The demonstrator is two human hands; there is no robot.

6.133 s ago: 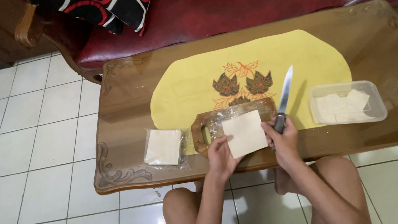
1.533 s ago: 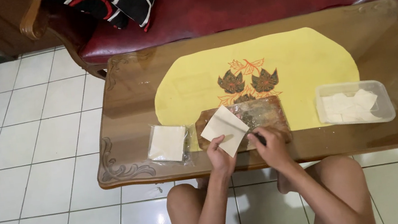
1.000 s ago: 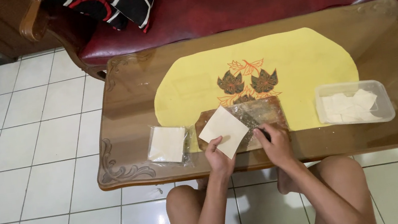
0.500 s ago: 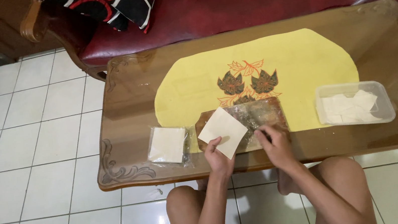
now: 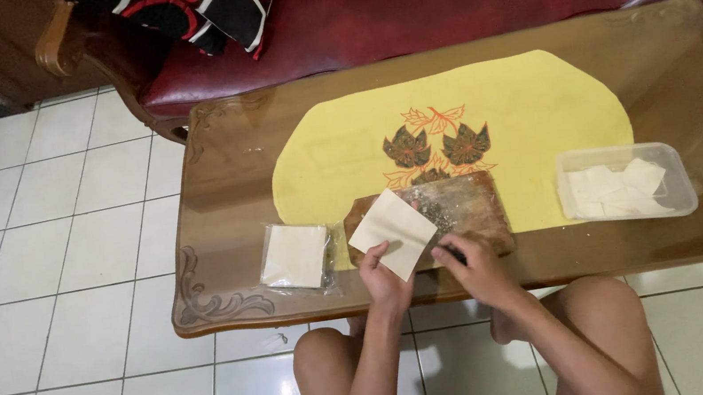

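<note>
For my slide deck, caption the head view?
Left hand holds a white square sheet over a wooden board.

Dim, soft indoor light; tabletop glare.

Left hand (image 5: 383,274): raised at the near edge of the worktop, fingers curled upward, thumb and fingertips pinched shut on something thin.
Right hand (image 5: 471,265): laid palm down just beside the left, knuckles up, fingers bent and closed; what is gripped cannot be told.
Forearms: bare, extended forward from below, angled inward toward each other.
Knees: bare, seen under both forearms.
</note>
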